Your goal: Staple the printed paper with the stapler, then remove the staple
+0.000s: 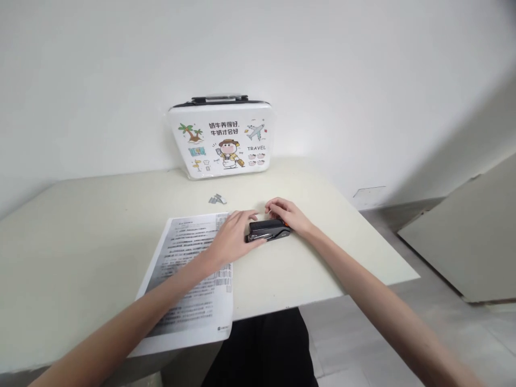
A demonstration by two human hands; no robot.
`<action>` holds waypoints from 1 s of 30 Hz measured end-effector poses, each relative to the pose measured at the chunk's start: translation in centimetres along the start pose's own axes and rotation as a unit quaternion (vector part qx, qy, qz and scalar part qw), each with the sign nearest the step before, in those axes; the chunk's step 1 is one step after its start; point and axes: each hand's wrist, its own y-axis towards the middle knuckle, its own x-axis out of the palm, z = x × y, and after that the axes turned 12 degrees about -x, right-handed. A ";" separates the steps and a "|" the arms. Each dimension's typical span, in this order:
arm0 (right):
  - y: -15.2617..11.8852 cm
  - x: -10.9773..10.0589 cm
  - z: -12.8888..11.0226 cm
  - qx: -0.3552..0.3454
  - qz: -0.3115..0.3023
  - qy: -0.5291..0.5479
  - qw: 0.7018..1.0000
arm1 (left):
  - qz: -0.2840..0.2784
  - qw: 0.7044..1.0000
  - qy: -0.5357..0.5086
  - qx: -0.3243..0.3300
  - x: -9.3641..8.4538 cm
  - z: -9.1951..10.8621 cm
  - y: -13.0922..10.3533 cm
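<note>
A black stapler (pixel 268 230) with an orange part at its right end lies on the table between my hands. My left hand (pixel 231 236) is closed around its left end, with the thumb along the near side and the fingers at the far side. Against the right end is my right hand (pixel 288 214), its fingers curled in toward the far side of the stapler. A small pale bit may show at its fingertips, but I cannot make it out. Beneath my left wrist lies a stack of printed paper (pixel 183 317). Several strips of staples (pixel 217 199) lie beyond my hands.
A white case (pixel 221 140) with cartoon prints and a black handle stands against the wall at the back of the table (pixel 97 231). The table's right edge slants down to the front corner. A pale panel (pixel 471 242) stands at the far right above the grey floor.
</note>
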 end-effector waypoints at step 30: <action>-0.7 1.0 -1.0 0.000 -0.001 -0.013 1.000 | -0.050 0.995 -0.046 0.068 -2.2 -3.2 -1.1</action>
